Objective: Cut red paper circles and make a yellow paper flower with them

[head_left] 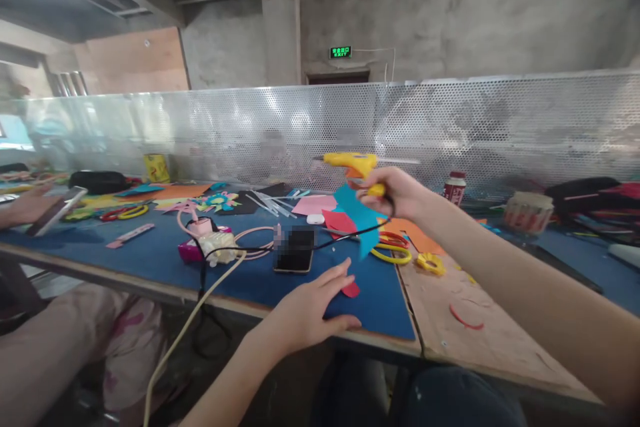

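Note:
My right hand point(393, 195) is raised above the table and wrapped round the handle of a yellow hot glue gun point(350, 160). The gun's nozzle points left, and a clear glue stick point(399, 161) sticks out of its back. Its black cord point(350, 235) droops across to the left. My left hand point(315, 303) rests low at the table's front edge, its fingers spread apart. By its fingertips lies a small red paper piece point(351, 289), partly hidden under them. Behind the hands are a blue paper sheet point(356, 207) and a red paper piece point(340, 225).
A phone point(295, 250) lies left of centre, beside a power strip point(220, 247) with tangled cables. Yellow-handled scissors point(393, 253) and a yellow tape roll point(430, 263) sit at right. Glue sticks point(270, 202) lie farther back. At far left another person's hand point(27, 205) holds a phone.

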Demonstrator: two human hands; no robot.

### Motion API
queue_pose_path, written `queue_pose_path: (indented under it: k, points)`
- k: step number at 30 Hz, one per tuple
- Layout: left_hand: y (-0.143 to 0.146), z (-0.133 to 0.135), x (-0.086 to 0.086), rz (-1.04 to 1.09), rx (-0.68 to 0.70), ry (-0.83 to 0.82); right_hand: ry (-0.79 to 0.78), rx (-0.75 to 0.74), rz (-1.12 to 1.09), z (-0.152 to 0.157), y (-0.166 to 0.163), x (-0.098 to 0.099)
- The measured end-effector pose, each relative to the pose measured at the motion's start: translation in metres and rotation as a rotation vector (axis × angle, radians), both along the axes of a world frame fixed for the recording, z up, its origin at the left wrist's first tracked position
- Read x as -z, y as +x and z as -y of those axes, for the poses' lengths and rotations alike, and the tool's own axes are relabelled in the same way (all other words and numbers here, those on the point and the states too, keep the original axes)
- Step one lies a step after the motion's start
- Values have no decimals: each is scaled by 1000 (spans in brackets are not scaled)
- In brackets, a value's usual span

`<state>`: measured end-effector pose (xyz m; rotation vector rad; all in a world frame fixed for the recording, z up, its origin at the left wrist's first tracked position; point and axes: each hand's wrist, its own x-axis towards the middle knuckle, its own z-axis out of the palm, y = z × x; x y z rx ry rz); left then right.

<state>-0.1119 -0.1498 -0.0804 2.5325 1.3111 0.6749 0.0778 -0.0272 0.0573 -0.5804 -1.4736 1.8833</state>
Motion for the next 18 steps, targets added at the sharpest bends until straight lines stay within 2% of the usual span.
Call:
queue_pose_path:
  k: [1,3,7,10,13,14,15,18]
  points:
    - [0,-1,0,19,-19,1,-37,25,-33,14,19,4]
    - [1,-3,0,55,-79,5,-15,139,-87,43,46,12]
    - [9,-8,-2,128,-141,27,84,318,-107,74,60,24]
    - [12,-9,-4,191,-135,30,119,402,-175,73,54,19]
    - [5,-4,-4,317,-190,12,110,379,-241,78,54,3]
    - [1,-2,-4,401,-173,-17,122,371,-274,83,57,-3]
    - [-4,1,-5,514,-98,-75,148,390,-318,90,60,-8]
    - [-15,12,-12,1080,221,-207,148,508,-283,114,76,-19]
